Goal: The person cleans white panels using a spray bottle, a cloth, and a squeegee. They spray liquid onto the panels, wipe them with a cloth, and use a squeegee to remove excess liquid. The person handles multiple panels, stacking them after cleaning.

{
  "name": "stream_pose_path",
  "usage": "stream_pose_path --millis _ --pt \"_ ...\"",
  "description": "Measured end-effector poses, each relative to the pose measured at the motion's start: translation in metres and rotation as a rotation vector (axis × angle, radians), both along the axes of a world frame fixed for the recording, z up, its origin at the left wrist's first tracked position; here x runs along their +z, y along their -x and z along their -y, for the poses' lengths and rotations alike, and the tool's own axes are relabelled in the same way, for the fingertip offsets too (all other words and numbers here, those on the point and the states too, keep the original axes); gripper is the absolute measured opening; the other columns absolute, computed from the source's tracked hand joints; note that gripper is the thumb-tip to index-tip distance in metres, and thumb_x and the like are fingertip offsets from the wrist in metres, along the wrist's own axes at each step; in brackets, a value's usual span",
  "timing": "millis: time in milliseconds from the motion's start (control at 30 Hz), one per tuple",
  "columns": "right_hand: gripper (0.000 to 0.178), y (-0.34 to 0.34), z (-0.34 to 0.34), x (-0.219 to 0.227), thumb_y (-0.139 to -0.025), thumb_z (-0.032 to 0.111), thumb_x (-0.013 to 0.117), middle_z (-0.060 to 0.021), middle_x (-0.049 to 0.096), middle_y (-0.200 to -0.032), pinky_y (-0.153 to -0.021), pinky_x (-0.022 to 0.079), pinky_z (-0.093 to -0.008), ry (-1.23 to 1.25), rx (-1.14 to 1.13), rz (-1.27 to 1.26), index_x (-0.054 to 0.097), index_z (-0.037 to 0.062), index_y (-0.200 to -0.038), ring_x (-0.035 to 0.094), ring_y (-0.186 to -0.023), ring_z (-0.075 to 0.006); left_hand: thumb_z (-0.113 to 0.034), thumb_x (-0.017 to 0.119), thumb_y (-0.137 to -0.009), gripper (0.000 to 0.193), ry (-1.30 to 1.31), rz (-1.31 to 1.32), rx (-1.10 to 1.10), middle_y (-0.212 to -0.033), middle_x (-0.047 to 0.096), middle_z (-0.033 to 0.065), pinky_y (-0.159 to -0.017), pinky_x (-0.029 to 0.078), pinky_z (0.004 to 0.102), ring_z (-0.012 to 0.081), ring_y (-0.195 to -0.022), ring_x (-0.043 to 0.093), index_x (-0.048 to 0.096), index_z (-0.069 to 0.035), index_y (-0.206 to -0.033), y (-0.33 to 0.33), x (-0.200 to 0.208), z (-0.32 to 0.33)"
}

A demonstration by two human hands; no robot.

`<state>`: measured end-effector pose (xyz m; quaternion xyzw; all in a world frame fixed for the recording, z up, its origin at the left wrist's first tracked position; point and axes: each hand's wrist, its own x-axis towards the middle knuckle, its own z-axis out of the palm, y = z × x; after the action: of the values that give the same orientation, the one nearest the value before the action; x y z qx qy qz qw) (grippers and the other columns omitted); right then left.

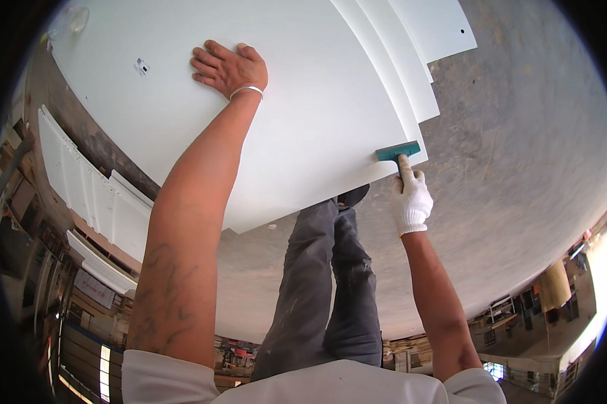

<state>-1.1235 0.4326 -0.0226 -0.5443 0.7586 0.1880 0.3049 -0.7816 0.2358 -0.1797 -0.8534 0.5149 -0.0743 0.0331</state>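
Bare but for a thin bracelet at the wrist, my left hand [228, 67] lies with fingers spread on a large white panel [297, 87]. A small label [142, 66] is stuck on the panel to the left of that hand. In a white knitted glove, my right hand [411, 202] is closed round the handle of a green scraper [398, 151]. The index finger stretches along the handle. The scraper's wide flat head rests at the panel's near right corner. Its handle is mostly hidden by the glove.
More white panels [411, 67] show in steps beneath the right edge. Grey concrete floor [526, 128] spreads to the right. White panels [81, 175] with holes along them lie at the left. My shoe [355, 195] is just under the panel's near edge. Cluttered racks [91, 323] stand behind.
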Motion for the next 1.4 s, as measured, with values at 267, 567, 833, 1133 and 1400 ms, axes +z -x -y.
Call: stream_pose_path --millis 267,567,833,1133,1400 --pt "0.048 -0.037 0.079 -0.015 -0.098 0.019 0.061 -0.0140 0.067 -0.100 -0.070 0.057 -0.0442 0.141 0.107 0.082 0.059 0.0256 -0.146 0.071 -0.080 -0.0319 -0.036 0.051 -0.095 0.069 0.033 -0.043 0.007 -0.155 0.023 0.0267 -0.116 0.015 0.0613 0.0436 -0.141 0.021 0.029 0.006 -0.145 0.000 -0.002 0.000" --pt "0.041 -0.104 0.188 -0.013 -0.101 0.024 0.057 -0.0166 0.068 -0.097 -0.076 0.058 -0.0472 0.139 0.172 0.087 0.062 0.0196 -0.142 0.071 -0.084 -0.0355 -0.038 0.055 -0.096 0.068 -0.084 -0.207 -0.265 -0.157 0.027 0.0227 -0.120 0.015 0.0592 0.0399 -0.147 0.022 0.034 0.004 -0.146 -0.047 0.009 0.028" --pt "0.042 -0.132 0.234 -0.033 -0.104 0.027 0.054 -0.0136 0.067 -0.101 -0.078 0.057 -0.0452 0.172 0.160 0.107 0.060 0.0217 -0.145 0.071 -0.088 -0.0339 -0.043 0.050 -0.098 0.051 0.013 -0.097 0.030 -0.146 0.037 0.0188 -0.116 0.019 0.0596 0.0375 -0.140 0.028 0.048 -0.002 -0.128 -0.179 -0.024 0.175" --pt "0.041 -0.243 0.412 -0.039 -0.105 0.027 0.051 -0.0145 0.069 -0.103 -0.076 0.056 -0.0470 0.221 0.271 0.103 0.060 0.0214 -0.145 0.071 -0.088 -0.0347 -0.029 0.059 -0.096 0.059 0.042 -0.228 -0.038 -0.156 0.028 0.0236 -0.119 0.015 0.0657 0.0444 -0.149 0.022 0.035 0.001 -0.141 -0.170 0.005 0.174" --pt "0.042 -0.305 0.534 -0.068 -0.105 0.027 0.048 -0.0171 0.072 -0.111 -0.082 0.056 -0.0482 0.251 0.307 0.130 0.060 0.0200 -0.145 0.071 -0.097 -0.0353 -0.027 0.058 -0.095 0.069 -0.065 -0.294 0.008 -0.161 0.021 0.0289 -0.122 0.010 0.0660 0.0487 -0.153 0.013 0.030 0.007 -0.148 -0.168 0.016 0.177"
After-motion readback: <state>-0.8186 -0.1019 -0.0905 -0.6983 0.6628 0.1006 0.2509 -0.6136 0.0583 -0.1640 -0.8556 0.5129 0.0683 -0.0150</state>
